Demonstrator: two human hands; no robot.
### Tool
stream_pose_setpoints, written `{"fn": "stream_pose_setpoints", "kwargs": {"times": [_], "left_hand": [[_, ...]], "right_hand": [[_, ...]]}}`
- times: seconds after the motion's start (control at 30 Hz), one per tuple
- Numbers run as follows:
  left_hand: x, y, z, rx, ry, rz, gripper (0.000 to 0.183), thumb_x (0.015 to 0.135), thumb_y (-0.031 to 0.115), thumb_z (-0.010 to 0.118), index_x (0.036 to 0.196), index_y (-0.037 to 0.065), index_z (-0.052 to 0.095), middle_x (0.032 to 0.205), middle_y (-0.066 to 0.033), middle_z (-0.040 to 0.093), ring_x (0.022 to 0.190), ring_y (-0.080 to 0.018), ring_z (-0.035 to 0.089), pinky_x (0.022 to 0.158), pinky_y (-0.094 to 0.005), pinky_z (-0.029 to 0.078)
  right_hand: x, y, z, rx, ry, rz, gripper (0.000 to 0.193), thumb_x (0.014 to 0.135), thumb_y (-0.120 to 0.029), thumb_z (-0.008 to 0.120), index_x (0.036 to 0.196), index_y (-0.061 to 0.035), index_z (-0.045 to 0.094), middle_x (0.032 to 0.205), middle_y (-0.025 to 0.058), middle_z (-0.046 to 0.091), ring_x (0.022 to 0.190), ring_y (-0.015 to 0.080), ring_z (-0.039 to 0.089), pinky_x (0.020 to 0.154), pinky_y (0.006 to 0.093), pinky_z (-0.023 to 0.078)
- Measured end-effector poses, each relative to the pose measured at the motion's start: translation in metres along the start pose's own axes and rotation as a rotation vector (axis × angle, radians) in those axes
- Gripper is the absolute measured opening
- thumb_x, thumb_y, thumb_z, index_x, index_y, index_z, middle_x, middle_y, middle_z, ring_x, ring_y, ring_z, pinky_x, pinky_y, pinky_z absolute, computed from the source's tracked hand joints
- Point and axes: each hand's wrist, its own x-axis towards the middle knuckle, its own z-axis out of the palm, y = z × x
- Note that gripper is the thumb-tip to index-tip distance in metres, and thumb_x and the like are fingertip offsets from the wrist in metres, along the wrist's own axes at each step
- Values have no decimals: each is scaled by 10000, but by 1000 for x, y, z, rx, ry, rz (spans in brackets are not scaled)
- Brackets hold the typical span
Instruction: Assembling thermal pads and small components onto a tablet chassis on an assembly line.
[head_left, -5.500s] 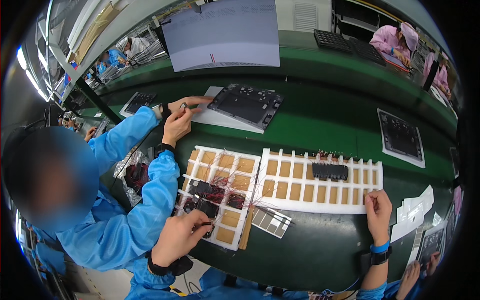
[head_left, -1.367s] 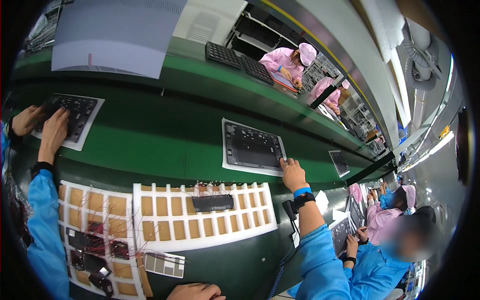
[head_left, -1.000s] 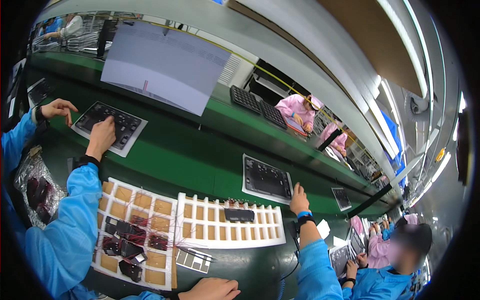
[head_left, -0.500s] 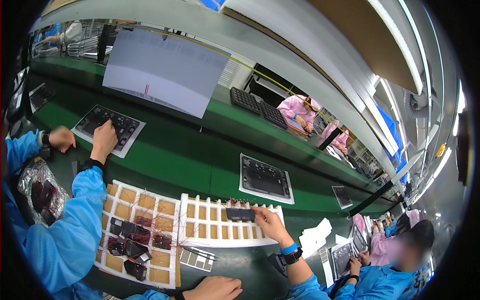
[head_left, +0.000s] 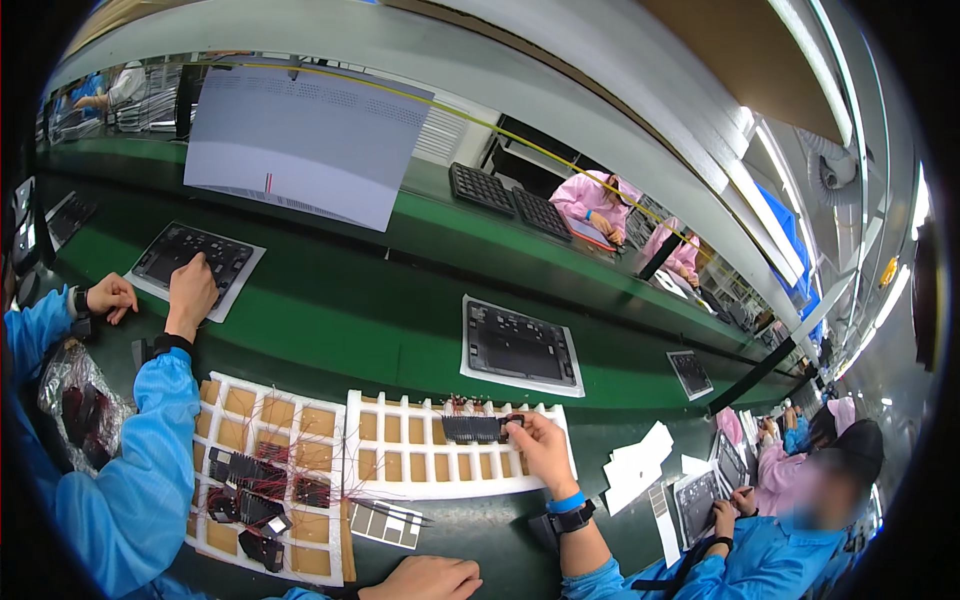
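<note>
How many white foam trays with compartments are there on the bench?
2. The left foam tray holds dark parts and tangled red wires; the right foam tray lies beside it, with the right hand holding a small black part over it. No third shows.

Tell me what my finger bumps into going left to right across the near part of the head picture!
Crinkled silvery bag → white foam tray with red wires → packed row of thin black pieces → person's right hand → loose white papers → co-worker's blue jacket.
</note>
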Motion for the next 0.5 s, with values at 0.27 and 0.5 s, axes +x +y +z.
{"fn": "stream_pose_setpoints", "kwargs": {"times": [0.27,0.5], "left_hand": [[4,3,8,3,-53,1,199,975,251,635,911,62,634,827,-177,681,805,-397,683,709,-503,544],[9,1,9,-4,-56,14,195,975,248,635,912,63,638,829,-177,684,803,-396,686,708,-502,546]], "right_hand": [[0,-4,-6,214,296,-43,225,1054,-129,619,1191,22,715,843,-11,609,620,36,543,523,199,403],[1,-10,-39,447,521,-35,103,1026,-108,598,1121,-106,559,815,2,580,579,73,548,484,218,396]]}}
